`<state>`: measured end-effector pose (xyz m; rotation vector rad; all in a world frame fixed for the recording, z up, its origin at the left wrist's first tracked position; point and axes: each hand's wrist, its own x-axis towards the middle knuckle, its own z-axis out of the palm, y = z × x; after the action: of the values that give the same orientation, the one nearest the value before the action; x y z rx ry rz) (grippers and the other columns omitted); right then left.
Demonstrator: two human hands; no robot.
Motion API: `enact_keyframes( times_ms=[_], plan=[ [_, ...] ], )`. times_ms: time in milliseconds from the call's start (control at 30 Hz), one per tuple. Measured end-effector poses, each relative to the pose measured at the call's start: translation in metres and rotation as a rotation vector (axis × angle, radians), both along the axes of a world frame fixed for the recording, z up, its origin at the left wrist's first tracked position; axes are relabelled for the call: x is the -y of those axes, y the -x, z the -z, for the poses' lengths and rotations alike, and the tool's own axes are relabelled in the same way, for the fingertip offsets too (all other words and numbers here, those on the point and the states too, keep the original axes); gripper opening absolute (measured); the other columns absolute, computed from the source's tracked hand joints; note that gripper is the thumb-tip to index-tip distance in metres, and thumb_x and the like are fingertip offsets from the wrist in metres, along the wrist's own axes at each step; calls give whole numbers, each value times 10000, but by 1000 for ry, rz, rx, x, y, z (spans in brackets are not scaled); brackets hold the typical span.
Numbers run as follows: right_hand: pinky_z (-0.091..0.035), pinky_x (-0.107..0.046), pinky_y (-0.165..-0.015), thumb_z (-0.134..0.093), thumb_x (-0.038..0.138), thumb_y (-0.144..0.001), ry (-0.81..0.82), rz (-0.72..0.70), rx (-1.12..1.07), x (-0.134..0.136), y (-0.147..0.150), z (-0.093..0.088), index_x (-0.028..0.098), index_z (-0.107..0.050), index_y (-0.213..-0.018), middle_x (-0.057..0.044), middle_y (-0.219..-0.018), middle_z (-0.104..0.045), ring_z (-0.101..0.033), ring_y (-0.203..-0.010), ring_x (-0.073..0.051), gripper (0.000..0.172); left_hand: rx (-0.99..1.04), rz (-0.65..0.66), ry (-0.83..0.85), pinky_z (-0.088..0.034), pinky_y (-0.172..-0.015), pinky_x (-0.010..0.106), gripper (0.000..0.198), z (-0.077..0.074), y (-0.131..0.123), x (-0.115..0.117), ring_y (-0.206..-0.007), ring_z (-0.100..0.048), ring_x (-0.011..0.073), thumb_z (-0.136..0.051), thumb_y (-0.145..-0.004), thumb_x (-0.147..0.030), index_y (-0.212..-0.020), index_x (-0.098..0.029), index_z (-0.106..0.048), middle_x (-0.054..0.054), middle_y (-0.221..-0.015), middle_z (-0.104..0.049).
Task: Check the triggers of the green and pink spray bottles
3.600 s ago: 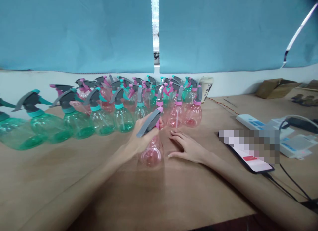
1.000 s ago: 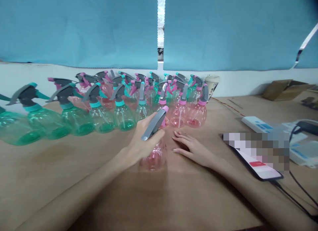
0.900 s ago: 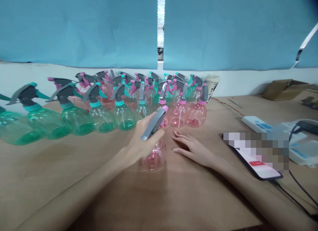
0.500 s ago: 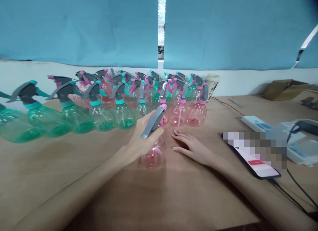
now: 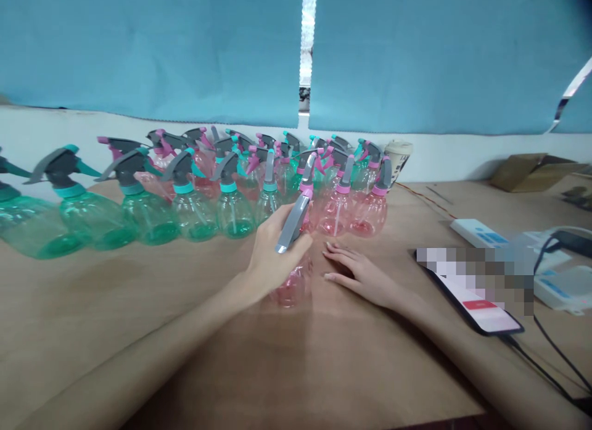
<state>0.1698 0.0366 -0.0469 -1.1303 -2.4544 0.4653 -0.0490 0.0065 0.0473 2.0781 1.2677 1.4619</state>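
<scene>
Grasping pink spray btl [image 5: 293, 288] at trigger head w/ your left hand [image 5: 275, 257]; your right hand [image 5: 363, 277] is resting open on desk [image 5: 139, 331], just beside btl.

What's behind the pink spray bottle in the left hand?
Behind the held bottle stand pink spray bottles and green spray bottles; the left hand covers its neck.

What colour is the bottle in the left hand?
The spray bottle is see-through pink; the head view shows it best.
</scene>
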Motion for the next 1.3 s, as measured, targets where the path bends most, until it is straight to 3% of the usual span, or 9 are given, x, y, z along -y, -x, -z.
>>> enact_keyframes(
  times_ms=[200,533,667,933,1100,1300],
  plan=[
    [-280,-493,-1129,-448,596,-885,-3,-4,-18,1,1,-1,245,-480,-1366,-71,-1478,-399,-332,-1381,-253,597,31,9,-22,-462,-741,318,349,3,-1,-2,-791,-565,165,-516,-737,-142,-1078,-181,-579,34,-929,-614],
    [-273,-505,-1129,-424,611,-886,6,-3,-17,3,3,-4,221,-484,-1366,-90,-1478,-394,-337,-1378,-265,621,-1,4,68,-395,-599,260,265,-7,-2,1,-621,-430,118,-495,-709,-122,-958,-172,-568,-31,-726,-502],
    [-285,-507,-1122,-429,617,-881,1,11,-9,2,3,-1,220,-488,-1362,-81,-1483,-392,-327,-1381,-279,627,9,-51,53,-412,-610,259,261,-8,-4,20,-628,-473,122,-492,-715,-112,-955,-189,-559,-32,-730,-509],
    [-280,-481,-1129,-417,613,-888,-20,-8,5,1,1,3,175,-484,-1362,-107,-1473,-407,-324,-1384,-267,649,21,-88,138,-487,-668,288,380,-6,-13,94,-741,-594,157,-538,-780,-133,-1138,-261,-535,9,-944,-615],
    [-290,-520,-1115,-443,597,-884,-34,-17,-34,1,1,3,230,-490,-1357,-87,-1471,-412,-331,-1379,-278,601,75,-194,141,-494,-625,300,342,-4,-23,99,-690,-593,157,-540,-780,-165,-1111,-252,-549,21,-937,-625],
    [-292,-524,-1114,-449,602,-879,-29,-9,-32,0,0,3,222,-505,-1345,-93,-1464,-420,-332,-1378,-282,604,93,-186,167,-479,-574,295,349,-5,-27,96,-686,-590,170,-537,-762,-162,-1101,-242,-564,19,-844,-612]
  ],
)
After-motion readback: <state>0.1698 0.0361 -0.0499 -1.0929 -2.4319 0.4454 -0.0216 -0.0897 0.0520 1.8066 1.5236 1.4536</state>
